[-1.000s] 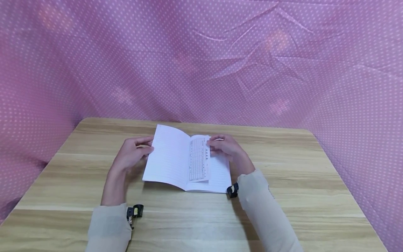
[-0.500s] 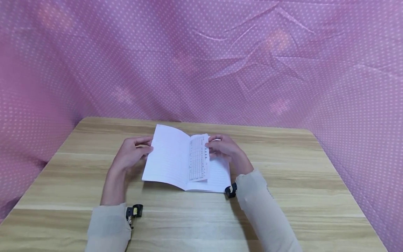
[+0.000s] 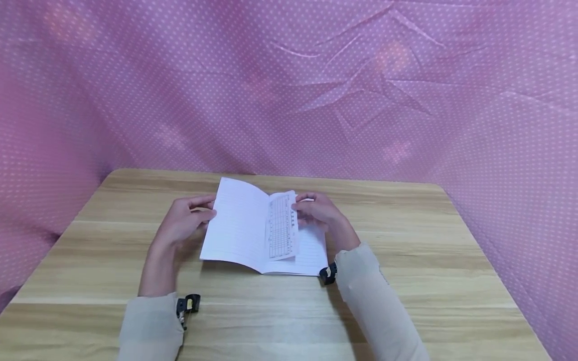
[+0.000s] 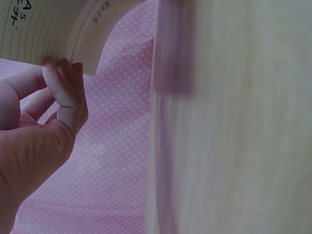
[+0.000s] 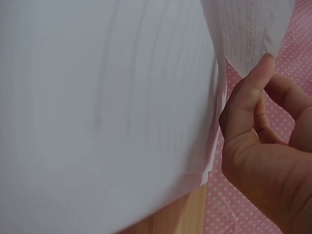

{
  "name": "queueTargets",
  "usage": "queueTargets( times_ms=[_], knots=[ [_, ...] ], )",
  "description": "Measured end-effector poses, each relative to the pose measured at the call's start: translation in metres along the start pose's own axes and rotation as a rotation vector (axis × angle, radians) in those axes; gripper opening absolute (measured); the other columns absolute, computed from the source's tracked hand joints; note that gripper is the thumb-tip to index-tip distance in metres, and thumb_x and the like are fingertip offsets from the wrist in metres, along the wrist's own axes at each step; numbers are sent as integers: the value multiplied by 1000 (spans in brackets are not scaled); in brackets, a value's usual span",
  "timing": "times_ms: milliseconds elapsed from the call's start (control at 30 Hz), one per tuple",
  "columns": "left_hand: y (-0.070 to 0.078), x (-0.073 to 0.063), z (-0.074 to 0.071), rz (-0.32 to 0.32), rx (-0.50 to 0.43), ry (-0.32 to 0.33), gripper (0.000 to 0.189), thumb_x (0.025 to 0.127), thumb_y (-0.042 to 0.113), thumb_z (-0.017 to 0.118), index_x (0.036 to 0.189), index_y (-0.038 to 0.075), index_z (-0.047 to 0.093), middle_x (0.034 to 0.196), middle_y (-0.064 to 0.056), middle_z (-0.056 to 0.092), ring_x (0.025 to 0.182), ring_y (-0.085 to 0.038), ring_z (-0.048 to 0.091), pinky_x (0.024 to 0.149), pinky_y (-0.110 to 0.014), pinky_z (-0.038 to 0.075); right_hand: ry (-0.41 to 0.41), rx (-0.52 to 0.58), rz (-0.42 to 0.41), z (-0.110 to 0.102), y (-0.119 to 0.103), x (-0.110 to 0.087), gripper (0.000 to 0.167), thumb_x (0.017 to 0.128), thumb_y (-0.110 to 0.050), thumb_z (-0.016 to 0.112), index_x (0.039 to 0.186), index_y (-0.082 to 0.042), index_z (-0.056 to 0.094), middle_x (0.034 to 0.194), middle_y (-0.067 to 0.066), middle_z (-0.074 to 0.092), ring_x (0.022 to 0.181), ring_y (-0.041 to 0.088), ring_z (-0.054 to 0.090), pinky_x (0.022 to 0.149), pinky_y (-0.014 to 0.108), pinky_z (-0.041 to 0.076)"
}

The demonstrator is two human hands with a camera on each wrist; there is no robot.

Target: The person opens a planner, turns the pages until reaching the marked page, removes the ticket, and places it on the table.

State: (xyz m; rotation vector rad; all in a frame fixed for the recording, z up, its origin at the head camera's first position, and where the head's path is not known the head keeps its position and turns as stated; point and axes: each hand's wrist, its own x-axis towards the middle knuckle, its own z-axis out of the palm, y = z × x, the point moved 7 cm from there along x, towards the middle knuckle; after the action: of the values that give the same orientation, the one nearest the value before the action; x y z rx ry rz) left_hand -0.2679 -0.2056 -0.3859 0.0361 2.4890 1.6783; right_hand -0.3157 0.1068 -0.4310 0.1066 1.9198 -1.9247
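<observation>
A lined notebook (image 3: 235, 220) lies open near the middle of the table, its left side raised off the wood and curved. My left hand (image 3: 180, 220) pinches the raised side at its outer edge, thumb on the page. In the left wrist view, those fingers hold the lined sheet and a cover (image 4: 90, 58) with some print. Over the right page leans a narrow printed slip (image 3: 281, 228) with a ruled table. My right hand (image 3: 322, 210) pinches the slip near its upper right edge. In the right wrist view, thumb and finger meet on the slip's corner (image 5: 243, 34).
The wooden table (image 3: 406, 281) has rounded far corners. A pink dotted curtain (image 3: 289, 100) hangs behind it and along both sides. A small black camera sits on each wrist, the left one (image 3: 191, 303) and the right one (image 3: 328, 274), by the beige sleeves.
The slip and my right hand have moved very slightly left. My left hand keeps its hold on the notebook. The whole head view has shifted a little.
</observation>
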Motion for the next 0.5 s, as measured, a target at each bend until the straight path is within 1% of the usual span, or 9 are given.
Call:
queueTargets(
  times_ms=[167, 367, 500],
  knots=[
    [2, -1, -2, -7, -1, 8, 48, 99, 8, 63, 144, -2, 53, 125, -20, 59, 91, -13, 61, 75, -23, 56, 31, 11, -22, -5, -4, -3, 22, 95, -7, 69, 115, -2, 61, 100, 11, 70, 81, 19, 68, 62, 24, 56],
    [3, -2, -1, -12, -4, 4, 49, 99, 9, 63, 146, -1, 52, 125, -20, 59, 88, -12, 61, 73, -24, 56, 40, 53, -47, -11, -10, -7, 25, 96, -8, 68, 119, -2, 60, 105, 11, 69, 88, 20, 67, 67, 25, 57],
    [6, -3, 0, -7, -36, 0, 49, 98, 10, 65, 145, -1, 53, 127, -20, 58, 91, -13, 63, 78, -26, 58, 45, 58, -49, -15, -12, -9, 25, 97, -9, 67, 120, -4, 59, 108, 11, 69, 90, 21, 67, 68, 26, 58]
  ],
)
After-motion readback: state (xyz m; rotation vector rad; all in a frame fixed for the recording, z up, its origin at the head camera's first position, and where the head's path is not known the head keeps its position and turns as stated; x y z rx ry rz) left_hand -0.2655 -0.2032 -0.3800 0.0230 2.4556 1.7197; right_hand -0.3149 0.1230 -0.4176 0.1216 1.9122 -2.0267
